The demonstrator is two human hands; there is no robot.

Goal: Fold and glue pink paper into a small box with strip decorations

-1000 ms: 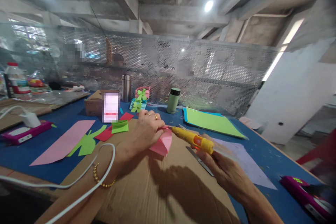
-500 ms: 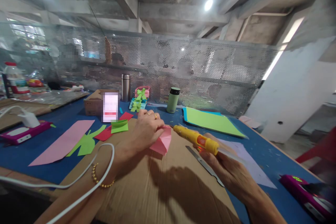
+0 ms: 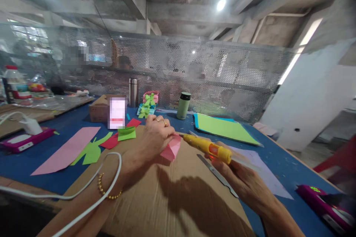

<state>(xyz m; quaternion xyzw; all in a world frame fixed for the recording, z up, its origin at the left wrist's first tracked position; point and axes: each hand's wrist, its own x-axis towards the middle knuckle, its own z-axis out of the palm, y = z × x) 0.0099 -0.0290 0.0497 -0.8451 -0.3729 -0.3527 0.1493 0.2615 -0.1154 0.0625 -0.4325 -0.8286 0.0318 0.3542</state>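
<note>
Between its fingertips my left hand [image 3: 158, 133] grips a folded piece of pink paper [image 3: 171, 149], held over a cardboard sheet [image 3: 150, 200]. My right hand [image 3: 233, 166] is wrapped round a yellow hot glue gun [image 3: 208, 146]. Its nozzle points left and sits close to the paper's upper edge, by my left fingertips; whether it touches cannot be made out. Below the glue gun, a grey blade-like tool [image 3: 217, 174] lies on the cardboard. Part of the paper is hidden behind my left fingers.
Left lie pink paper [image 3: 69, 148], a green cutout [image 3: 91, 152] and a purple power strip [image 3: 27, 140]. A white cable [image 3: 118, 170] crosses my left forearm. Behind stand a steel flask [image 3: 133, 92] and green cup [image 3: 184, 106]. Green sheets [image 3: 228, 129] and lilac paper [image 3: 267, 174] lie right.
The pink paper has turned and shifted slightly in my left fingers. The glue gun's tip has moved a little left, nearer my fingertips.
</note>
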